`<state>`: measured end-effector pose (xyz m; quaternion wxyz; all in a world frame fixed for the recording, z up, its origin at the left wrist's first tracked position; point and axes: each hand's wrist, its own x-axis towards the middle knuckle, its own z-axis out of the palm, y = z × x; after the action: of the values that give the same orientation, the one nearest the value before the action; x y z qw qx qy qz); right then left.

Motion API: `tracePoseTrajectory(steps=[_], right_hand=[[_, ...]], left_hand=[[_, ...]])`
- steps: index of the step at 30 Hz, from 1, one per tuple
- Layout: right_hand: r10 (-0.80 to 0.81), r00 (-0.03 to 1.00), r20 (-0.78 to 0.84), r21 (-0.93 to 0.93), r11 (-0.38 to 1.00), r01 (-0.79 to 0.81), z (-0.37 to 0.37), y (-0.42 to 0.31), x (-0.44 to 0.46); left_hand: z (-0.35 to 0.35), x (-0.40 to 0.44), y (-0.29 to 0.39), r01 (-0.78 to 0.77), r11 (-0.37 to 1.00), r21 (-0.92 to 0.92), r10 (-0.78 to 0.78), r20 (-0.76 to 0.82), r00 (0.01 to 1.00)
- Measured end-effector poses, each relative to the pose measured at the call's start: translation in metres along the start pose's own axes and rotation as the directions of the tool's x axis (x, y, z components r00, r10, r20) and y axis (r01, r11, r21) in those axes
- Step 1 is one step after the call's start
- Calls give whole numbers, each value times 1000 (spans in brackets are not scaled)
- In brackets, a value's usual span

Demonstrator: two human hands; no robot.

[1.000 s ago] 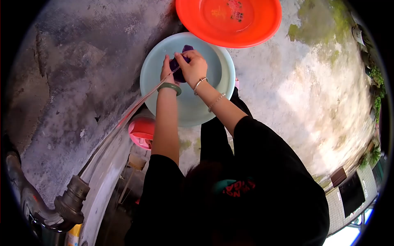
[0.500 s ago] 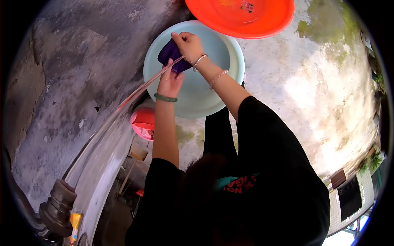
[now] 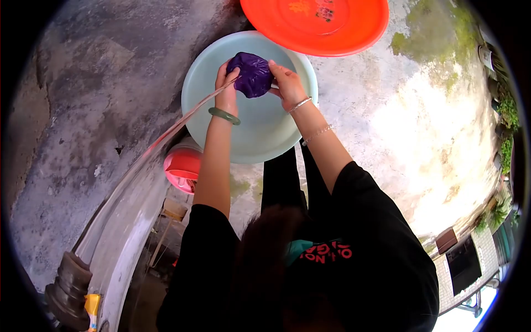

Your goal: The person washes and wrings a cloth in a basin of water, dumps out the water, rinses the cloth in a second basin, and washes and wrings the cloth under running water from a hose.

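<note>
A wet, bunched purple cloth (image 3: 253, 76) is held up between both hands over a pale blue basin (image 3: 193, 105). My left hand (image 3: 225, 93), with a green bangle at the wrist, grips the cloth's left side. My right hand (image 3: 289, 86), wearing a silver bangle and a beaded bracelet, pinches its right edge between thumb and fingers. A thin clear stream (image 3: 166, 135), apparently running water, reaches from a dark ribbed spout (image 3: 69, 290) at lower left to my left hand and the cloth.
An orange-red basin (image 3: 354, 41) stands beyond the blue one, at its upper right. A red and pink container (image 3: 182, 166) sits left of my left forearm. Rough concrete wall (image 3: 88, 110) lies to the left, and mossy, sunlit ground (image 3: 398, 127) to the right.
My right hand has moved from over the cloth to its right edge. The purple cloth is spread wider between my hands, and my left hand has moved up along its left side.
</note>
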<state>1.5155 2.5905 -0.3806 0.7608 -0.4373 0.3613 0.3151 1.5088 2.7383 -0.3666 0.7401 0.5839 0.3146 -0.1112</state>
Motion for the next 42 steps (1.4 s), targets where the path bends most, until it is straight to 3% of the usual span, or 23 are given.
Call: tracePoseTrajectory(steps=[2,7,10,12,14,16,22,25,32,35,42], right_hand=[[-3,1000,13,0,1000,3,-7,7,-2],[-97,989,112,114,990,84,-14,14,-8],[-36,959,281,335,940,-63,-19,5,-7],[-45,929,367,566,803,-185,-18,-1,-11],[-115,885,452,695,667,-268,-19,-1,-8],[-136,870,474,710,643,-286,-17,-3,-10],[-197,843,500,763,560,-322,-7,2,-7],[-229,836,499,786,527,-325,1,9,0],[-247,887,389,854,459,-246,27,24,32],[-224,925,306,803,583,-124,36,30,57],[-158,949,273,697,713,-81,43,31,80]], left_hand=[[2,2,-4,-57,998,-23,58,40,997],[-10,2,-4,95,958,-269,-107,-31,994],[-14,-13,9,135,922,-364,-198,-142,970],[-19,-23,14,138,912,-386,-240,-230,943],[-43,-22,0,148,898,-413,-248,-200,948],[-65,-21,-11,162,875,-456,-246,-130,961],[-96,-27,-32,100,869,-484,-211,-181,961],[-101,-29,-41,-20,883,-469,-123,-273,954],[-97,-55,-27,-36,812,-583,-207,-345,916],[-95,-62,-21,26,824,-566,-259,-336,906],[-105,-66,-28,71,855,-514,-253,-292,922]])
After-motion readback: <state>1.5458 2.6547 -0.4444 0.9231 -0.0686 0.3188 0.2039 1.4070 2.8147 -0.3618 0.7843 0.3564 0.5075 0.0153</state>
